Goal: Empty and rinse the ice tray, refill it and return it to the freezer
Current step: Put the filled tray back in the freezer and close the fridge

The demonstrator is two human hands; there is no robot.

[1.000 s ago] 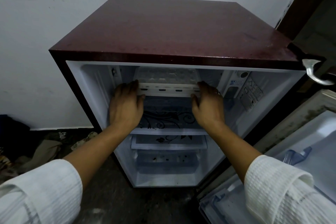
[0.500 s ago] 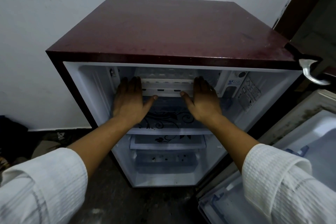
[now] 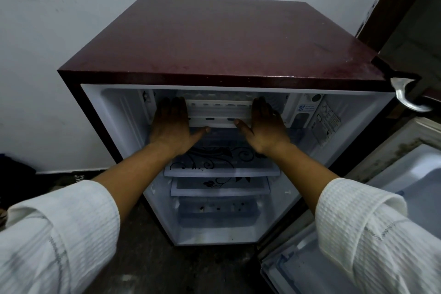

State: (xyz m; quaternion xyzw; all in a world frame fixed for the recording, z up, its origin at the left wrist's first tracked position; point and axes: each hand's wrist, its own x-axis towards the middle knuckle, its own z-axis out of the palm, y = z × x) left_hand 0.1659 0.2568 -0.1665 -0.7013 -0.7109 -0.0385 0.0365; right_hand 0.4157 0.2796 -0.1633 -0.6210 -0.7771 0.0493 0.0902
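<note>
A small maroon fridge [image 3: 222, 38] stands open in front of me. At the top of its white interior sits the freezer compartment, fronted by a white slotted panel [image 3: 218, 112]. Just above and behind that panel, the pale cells of the ice tray [image 3: 214, 95] show dimly. My left hand [image 3: 170, 124] lies flat against the panel's left end, fingers straight, thumb under its lower edge. My right hand [image 3: 266, 126] mirrors it at the right end. Neither hand is curled around anything.
Below the panel are glass shelves with a black floral print [image 3: 214, 160] and a drawer at the bottom. The open fridge door [image 3: 405, 186] hangs at the right, a chrome handle [image 3: 405, 95] near its top. Dark floor [image 3: 155, 258] lies below, and dark clutter [image 3: 14, 174] sits by the left wall.
Both hands have slid deeper into the compartment and flattened out. The ice tray cells have moved back, and the white panel now covers more of the opening.
</note>
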